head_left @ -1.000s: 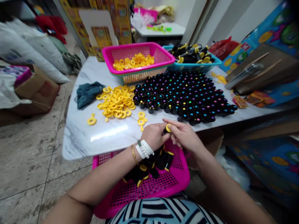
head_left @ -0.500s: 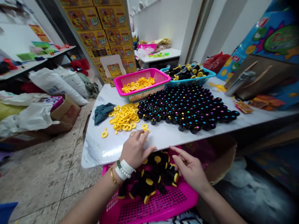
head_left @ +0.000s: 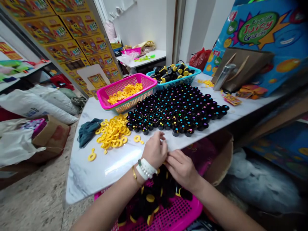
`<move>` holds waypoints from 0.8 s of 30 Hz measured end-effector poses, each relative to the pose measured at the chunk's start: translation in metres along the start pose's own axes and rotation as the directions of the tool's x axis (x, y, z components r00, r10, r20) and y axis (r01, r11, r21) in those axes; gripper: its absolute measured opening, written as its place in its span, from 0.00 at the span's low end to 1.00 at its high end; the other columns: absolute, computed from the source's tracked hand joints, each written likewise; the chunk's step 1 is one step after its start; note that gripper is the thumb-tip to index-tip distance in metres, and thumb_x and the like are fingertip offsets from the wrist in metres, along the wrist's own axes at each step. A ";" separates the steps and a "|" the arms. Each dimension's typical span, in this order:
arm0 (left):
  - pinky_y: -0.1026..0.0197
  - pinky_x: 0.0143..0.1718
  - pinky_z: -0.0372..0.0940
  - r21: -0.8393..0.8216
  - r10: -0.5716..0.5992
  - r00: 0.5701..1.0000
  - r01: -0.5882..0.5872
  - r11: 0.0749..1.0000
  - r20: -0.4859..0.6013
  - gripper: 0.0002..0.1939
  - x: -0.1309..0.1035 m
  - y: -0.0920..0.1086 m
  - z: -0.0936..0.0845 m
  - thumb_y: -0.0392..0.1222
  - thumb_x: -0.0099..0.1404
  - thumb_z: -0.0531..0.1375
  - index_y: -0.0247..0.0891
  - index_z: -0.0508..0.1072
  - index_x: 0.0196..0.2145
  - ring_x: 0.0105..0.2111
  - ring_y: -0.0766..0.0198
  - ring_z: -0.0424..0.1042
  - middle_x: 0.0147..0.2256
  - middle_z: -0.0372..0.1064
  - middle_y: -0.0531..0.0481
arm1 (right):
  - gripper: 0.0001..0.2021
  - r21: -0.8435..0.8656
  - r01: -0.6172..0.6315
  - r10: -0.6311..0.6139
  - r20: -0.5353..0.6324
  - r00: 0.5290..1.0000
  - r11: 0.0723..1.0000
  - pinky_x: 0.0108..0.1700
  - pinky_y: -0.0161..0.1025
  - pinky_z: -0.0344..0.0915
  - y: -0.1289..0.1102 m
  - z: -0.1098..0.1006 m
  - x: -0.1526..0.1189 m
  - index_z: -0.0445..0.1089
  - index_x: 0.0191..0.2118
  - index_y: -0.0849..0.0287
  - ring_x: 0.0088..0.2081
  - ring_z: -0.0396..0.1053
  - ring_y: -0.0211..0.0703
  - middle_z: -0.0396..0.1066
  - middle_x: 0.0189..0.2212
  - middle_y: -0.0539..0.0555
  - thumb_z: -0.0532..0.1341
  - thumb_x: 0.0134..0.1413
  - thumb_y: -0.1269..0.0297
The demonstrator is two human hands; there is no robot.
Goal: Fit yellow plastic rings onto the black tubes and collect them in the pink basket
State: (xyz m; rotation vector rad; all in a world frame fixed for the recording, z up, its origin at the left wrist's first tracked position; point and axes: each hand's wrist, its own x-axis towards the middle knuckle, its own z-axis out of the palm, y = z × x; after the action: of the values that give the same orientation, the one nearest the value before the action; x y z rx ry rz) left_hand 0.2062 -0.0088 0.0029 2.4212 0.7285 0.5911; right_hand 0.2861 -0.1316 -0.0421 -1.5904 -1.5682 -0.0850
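My left hand [head_left: 156,150], fingers curled, is at the table's front edge, just before the rows of small black cylinders [head_left: 166,110] with coloured dots on top. Against it, my right hand [head_left: 181,167] is closed with thumb and fingers pinched together. Whatever lies between the hands is hidden by the fingers. To the left, a heap of yellow plastic rings with small tabs [head_left: 113,131] lies on the table, and one loose ring [head_left: 137,138] sits nearer my left hand. Under both hands, a pink basket [head_left: 178,211] holds black pieces with yellow ends [head_left: 150,198].
At the back of the marble-patterned table [head_left: 96,173] stand a pink basket [head_left: 102,99] of yellow rings and a blue basket [head_left: 166,86] of black-and-yellow pieces. A dark cloth [head_left: 89,131] lies left. A steel flask [head_left: 225,77] and paper bag [head_left: 255,64] stand right.
My left hand has moved right, away from the yellow rings, and now meets my right hand. My right hand's fingers have closed in a pinch. The view has swung right.
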 end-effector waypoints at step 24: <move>0.66 0.25 0.55 0.156 -0.098 0.990 0.082 0.984 0.103 0.11 -0.009 -0.001 0.010 0.47 0.62 0.58 0.41 0.74 0.39 0.23 0.66 0.69 0.24 0.73 0.53 | 0.10 0.615 -0.632 0.717 0.148 0.681 0.473 0.17 0.30 0.52 0.020 -0.018 0.050 0.77 0.33 0.62 0.16 0.56 0.29 0.67 0.19 0.47 0.68 0.47 0.59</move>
State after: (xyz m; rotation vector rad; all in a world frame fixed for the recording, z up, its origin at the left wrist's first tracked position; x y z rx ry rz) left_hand 0.2044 -0.0172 -0.0080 2.5206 0.8586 0.3748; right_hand 0.3217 -0.0998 -0.0112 -1.4817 -0.6170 0.7060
